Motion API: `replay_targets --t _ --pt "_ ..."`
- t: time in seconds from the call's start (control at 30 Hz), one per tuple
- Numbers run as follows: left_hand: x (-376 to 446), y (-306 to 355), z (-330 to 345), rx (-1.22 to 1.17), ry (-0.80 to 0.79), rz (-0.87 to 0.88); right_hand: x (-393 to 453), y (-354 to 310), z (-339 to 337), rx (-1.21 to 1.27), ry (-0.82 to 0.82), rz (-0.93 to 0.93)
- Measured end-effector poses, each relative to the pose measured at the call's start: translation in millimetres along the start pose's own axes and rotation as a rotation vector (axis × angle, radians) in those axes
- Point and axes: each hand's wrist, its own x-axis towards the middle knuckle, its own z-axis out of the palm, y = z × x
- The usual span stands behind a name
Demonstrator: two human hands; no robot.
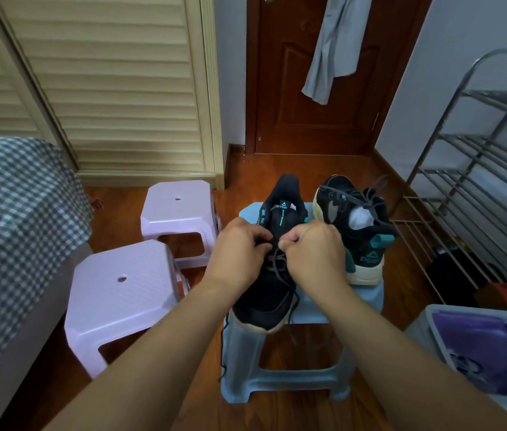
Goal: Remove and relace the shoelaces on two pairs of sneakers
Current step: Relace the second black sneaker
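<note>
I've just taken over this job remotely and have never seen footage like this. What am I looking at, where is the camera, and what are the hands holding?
There is no machine here: these are a person's two bare hands. The single picture comes from a wide-angle camera worn on the head, looking forward and down.

A blue stool carries two black sneakers. The near sneaker lies flat, toe toward the camera. The other sneaker leans on its side to the right, its lace loose.

The left hand and right hand meet over the near sneaker, each pinching its dark lace around the middle eyelets.

Two lilac stools stand on the left, a metal rack on the right.
</note>
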Motion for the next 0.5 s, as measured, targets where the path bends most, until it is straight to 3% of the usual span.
replay_targets --t 0.27,0.5 --pt "3 2 3 0.100 -0.034 -0.007 5 -5 -17 0.158 -0.173 0.199" --pt "9 -6 -11 -0.128 -0.188 0.014 1 0 -19 0.077 -0.169 0.033"
